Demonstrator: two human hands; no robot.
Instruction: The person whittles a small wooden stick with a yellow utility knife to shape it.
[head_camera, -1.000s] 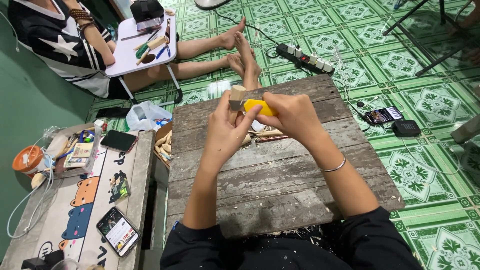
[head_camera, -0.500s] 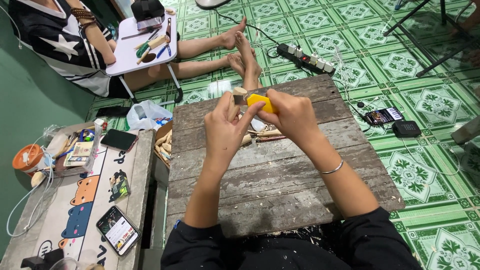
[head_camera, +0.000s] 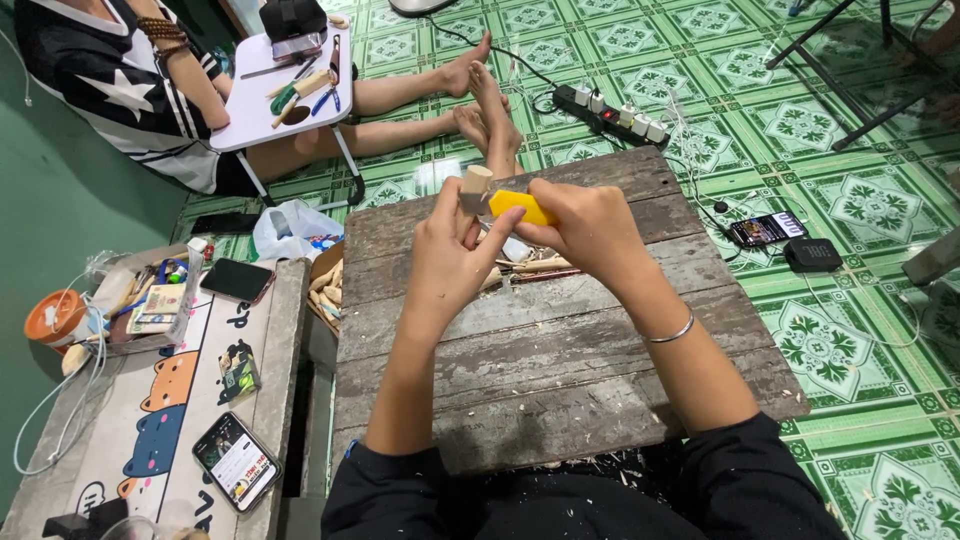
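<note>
Both hands meet above the far half of the weathered wooden table (head_camera: 560, 350), close together and touching. The left hand (head_camera: 450, 255) curls around a small pale wooden piece (head_camera: 474, 187), its fingers pressed together along the side and the thumb reaching across toward the other hand; the blunt end of the wood sticks up past the fingertips. The right hand (head_camera: 590, 230) is closed in a fist-like grip on a yellow-handled knife (head_camera: 520, 206) — the handle pokes out toward the wooden piece, and the blade itself is hidden between the two hands, so I cannot tell where it meets the wood. A thin silver bangle (head_camera: 672, 331) sits on the right wrist.

Under the hands, near the middle of the table, lie a few more whittled sticks (head_camera: 540, 267), with pale shavings scattered along the near edge. Off the left edge of the table stands a lower bench with a cartoon cat mat (head_camera: 170, 400), carrying two phones (head_camera: 237, 280) and an orange roll of tape (head_camera: 52, 316) at its far left corner. Beyond the far edge, on the green tiled floor (head_camera: 860, 330), another person sits with bare feet (head_camera: 480, 95) stretched toward the table, beside a small white lap tray (head_camera: 280, 100) of tools — and a power strip (head_camera: 612, 112) lies further right.
</note>
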